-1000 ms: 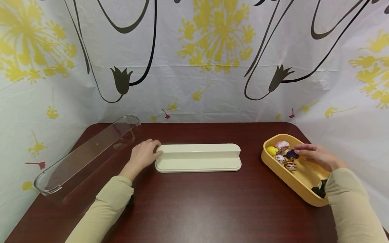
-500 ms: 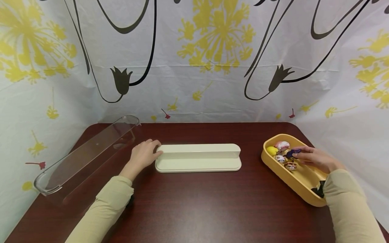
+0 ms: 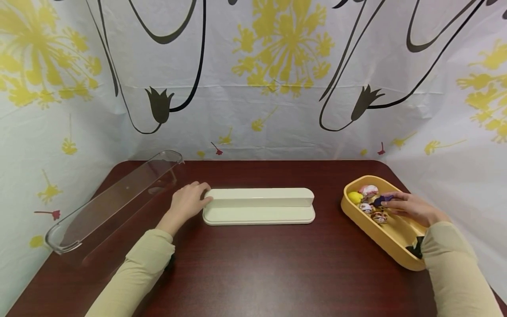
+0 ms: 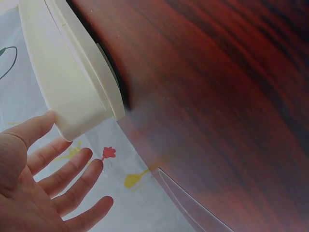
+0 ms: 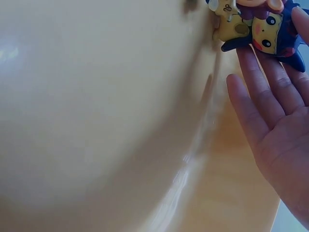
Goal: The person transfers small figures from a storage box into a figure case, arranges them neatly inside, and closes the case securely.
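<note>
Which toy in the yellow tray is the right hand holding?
The dark blue figurine with the yellow face: the right hand grips only that one.

The right hand (image 3: 419, 209) pinches a dark-purple figurine (image 3: 382, 200) in a yellow, round-cornered tray (image 3: 379, 237) by the glossy dark-red table's (image 3: 261, 268) right edge.

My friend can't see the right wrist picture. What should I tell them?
A right hand holds a blue toy with a yellow face, beside other toys at the top. A yellow tray fills most of the picture.
</note>
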`<move>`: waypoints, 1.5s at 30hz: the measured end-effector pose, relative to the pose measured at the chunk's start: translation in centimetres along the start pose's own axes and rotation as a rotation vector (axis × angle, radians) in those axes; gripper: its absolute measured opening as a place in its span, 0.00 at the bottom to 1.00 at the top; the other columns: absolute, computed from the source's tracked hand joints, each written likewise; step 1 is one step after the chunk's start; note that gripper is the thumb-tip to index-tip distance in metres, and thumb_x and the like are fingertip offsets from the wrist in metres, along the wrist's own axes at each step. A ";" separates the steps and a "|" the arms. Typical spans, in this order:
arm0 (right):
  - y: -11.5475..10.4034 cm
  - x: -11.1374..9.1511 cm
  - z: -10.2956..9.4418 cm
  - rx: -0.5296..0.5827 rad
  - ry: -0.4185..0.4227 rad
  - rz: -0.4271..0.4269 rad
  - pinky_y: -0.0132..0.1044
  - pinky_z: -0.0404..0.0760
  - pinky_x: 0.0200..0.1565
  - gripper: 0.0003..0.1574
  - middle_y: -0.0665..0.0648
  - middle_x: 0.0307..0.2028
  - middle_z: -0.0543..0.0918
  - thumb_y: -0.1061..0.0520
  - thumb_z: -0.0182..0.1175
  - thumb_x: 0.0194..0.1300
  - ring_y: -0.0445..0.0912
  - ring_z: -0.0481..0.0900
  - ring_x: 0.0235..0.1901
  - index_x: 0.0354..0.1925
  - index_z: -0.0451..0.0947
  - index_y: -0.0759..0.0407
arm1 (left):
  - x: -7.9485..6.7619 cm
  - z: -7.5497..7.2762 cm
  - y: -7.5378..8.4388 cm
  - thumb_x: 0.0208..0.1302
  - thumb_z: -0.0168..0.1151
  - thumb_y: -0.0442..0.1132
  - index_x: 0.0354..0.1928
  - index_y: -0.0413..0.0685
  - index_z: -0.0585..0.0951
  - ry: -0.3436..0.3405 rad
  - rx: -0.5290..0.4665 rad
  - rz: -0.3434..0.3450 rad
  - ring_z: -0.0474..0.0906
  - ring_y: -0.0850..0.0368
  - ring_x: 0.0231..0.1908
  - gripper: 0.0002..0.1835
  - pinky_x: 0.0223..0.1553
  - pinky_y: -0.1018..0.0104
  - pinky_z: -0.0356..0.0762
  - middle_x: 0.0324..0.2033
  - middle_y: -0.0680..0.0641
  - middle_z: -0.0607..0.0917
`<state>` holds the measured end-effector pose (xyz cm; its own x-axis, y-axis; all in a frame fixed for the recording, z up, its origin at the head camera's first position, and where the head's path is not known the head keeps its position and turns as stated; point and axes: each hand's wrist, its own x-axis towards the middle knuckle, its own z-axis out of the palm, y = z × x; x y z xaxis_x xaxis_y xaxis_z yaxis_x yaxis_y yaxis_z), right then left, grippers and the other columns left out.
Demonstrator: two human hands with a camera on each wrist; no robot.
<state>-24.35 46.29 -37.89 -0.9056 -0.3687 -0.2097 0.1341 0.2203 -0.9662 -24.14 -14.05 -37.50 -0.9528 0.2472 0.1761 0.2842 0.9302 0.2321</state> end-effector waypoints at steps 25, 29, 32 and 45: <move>-0.8 -0.3 -1.4 -0.093 0.086 -0.127 0.32 0.74 0.39 0.11 0.47 0.36 0.79 0.64 0.51 0.63 0.39 0.77 0.36 0.41 0.75 0.52 | -0.1 0.2 -0.2 0.54 0.61 0.49 0.42 0.51 0.78 0.018 -0.001 0.010 0.73 0.52 0.25 0.15 0.23 0.59 0.69 0.31 0.48 0.76; -2.0 -0.5 -1.0 -0.114 0.115 -0.125 0.31 0.74 0.39 0.10 0.48 0.36 0.79 0.63 0.52 0.62 0.40 0.77 0.37 0.42 0.74 0.52 | 0.0 0.3 -0.2 0.54 0.61 0.49 0.42 0.51 0.78 0.019 0.001 0.010 0.73 0.52 0.25 0.15 0.22 0.59 0.69 0.30 0.48 0.76; -3.5 -0.9 0.2 -0.196 0.200 -0.081 0.29 0.74 0.38 0.09 0.46 0.36 0.78 0.60 0.54 0.62 0.39 0.77 0.36 0.42 0.72 0.51 | 0.0 0.2 -0.1 0.54 0.61 0.49 0.42 0.51 0.78 0.013 0.005 0.003 0.72 0.53 0.25 0.16 0.22 0.59 0.68 0.30 0.48 0.76; -7.2 -0.7 2.8 -0.474 0.349 -0.043 0.28 0.72 0.36 0.19 0.43 0.36 0.78 0.48 0.54 0.62 0.37 0.76 0.36 0.48 0.68 0.54 | 0.0 0.2 -0.1 0.54 0.61 0.49 0.43 0.51 0.78 -0.010 0.006 -0.014 0.71 0.54 0.24 0.16 0.21 0.60 0.68 0.28 0.48 0.75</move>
<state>-23.53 42.42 -31.16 -0.9959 -0.0848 -0.0329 -0.0270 0.6209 -0.7834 -24.16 -14.08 -37.67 -0.9576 0.2371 0.1636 0.2706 0.9351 0.2287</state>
